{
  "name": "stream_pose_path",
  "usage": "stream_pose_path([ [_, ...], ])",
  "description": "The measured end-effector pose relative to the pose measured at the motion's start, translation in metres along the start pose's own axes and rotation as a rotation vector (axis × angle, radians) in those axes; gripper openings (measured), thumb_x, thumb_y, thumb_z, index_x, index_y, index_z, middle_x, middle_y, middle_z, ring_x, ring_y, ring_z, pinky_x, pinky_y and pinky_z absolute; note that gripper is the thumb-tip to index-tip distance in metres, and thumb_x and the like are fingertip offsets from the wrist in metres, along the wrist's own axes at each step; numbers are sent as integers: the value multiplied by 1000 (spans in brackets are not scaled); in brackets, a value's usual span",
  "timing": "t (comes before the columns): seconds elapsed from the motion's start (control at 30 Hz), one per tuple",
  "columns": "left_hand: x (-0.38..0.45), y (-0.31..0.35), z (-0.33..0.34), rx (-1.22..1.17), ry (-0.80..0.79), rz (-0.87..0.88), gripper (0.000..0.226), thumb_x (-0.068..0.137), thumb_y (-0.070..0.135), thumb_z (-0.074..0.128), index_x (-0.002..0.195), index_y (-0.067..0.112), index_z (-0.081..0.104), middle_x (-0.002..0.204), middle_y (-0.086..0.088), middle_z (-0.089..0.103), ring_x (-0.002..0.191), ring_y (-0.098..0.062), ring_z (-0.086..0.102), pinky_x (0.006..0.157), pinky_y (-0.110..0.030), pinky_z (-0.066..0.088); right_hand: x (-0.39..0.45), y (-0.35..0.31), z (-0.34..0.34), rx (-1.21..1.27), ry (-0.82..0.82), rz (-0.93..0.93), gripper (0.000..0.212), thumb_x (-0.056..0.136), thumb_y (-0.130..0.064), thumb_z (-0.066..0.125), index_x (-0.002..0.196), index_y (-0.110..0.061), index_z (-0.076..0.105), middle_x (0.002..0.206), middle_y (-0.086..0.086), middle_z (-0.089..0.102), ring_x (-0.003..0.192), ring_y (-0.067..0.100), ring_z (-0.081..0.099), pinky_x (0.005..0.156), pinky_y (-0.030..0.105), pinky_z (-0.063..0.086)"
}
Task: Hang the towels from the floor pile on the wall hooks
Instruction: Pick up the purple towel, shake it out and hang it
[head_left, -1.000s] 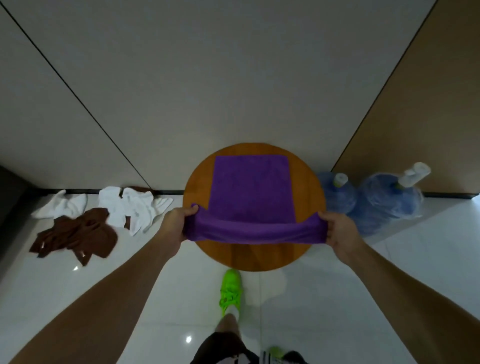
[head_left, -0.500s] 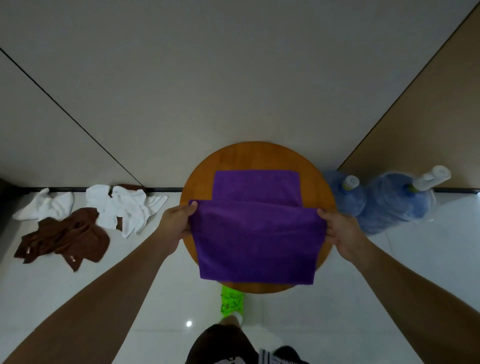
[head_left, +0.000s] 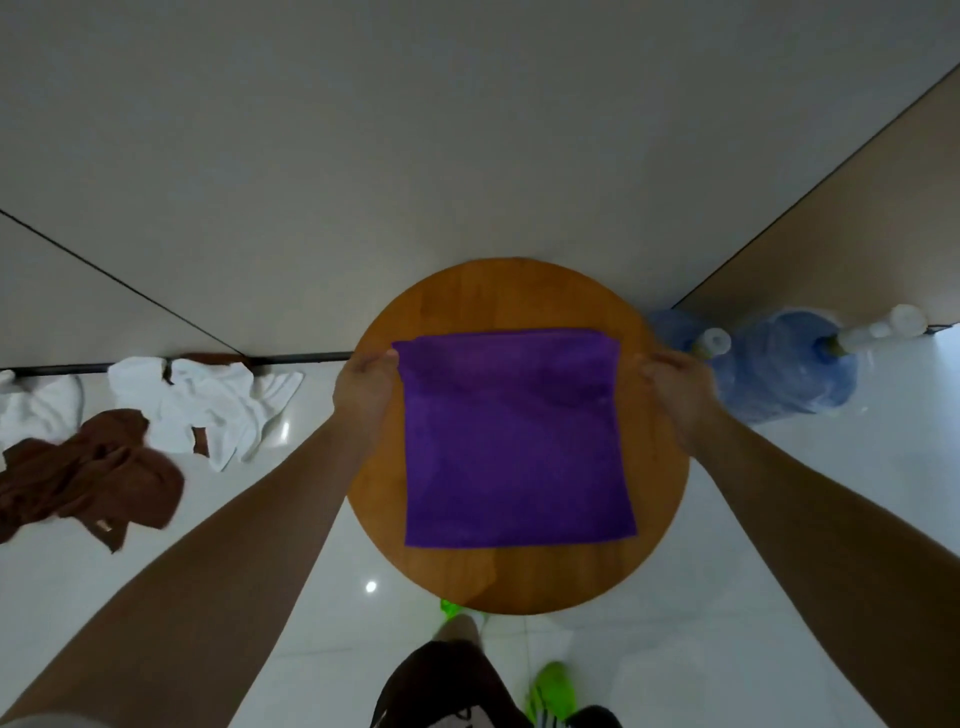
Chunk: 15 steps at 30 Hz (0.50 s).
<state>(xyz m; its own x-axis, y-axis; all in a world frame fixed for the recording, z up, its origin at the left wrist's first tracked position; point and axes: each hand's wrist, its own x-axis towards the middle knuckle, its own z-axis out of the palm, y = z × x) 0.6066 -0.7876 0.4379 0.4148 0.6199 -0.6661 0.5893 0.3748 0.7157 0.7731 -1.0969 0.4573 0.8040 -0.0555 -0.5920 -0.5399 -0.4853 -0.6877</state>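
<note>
Risk first: fold slipping out of line if either pinch lets go unevenly, top layer of purple towel (head_left: 514, 441) skewing over the layer beneath. Slide off round wooden table (head_left: 519, 291) also possible, near edge of cloth lying not far from the rim. No wall hooks in view, so hanging not yet possible from here; judged a folding step, at odds with the task as worded. Pile of white towels (head_left: 208, 405) and brown towels (head_left: 88, 478) on the floor to the left, untouched, well apart from the table.

Left hand (head_left: 363, 389) at the far left corner of the cloth, fingers curled, pinching it. Right hand (head_left: 675, 389) mirrored at the far right corner, likewise pinching. Both forearms stretched forward, roughly symmetrical, towel flat and taut between them.
</note>
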Motion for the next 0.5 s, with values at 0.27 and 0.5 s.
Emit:
stream_pose_path([
  [0.27,-24,-116,3,188,-71,-331,24,100,25,58,121,13,57,120,-6,54,100,-23,52,85,-39,46,-36,125,7,-297,-99,322,16,90,-27,68,100,-15,65,95,10,67,90,33,67,84,49,58],
  [0.5,-47,-171,-12,308,-69,-433,35,98,29,60,131,16,55,122,-14,62,102,-33,66,89,-45,55,-34,179,-2,-307,-109,404,27,87,-26,70,110,-17,61,99,13,68,87,32,68,84,51,59],
])
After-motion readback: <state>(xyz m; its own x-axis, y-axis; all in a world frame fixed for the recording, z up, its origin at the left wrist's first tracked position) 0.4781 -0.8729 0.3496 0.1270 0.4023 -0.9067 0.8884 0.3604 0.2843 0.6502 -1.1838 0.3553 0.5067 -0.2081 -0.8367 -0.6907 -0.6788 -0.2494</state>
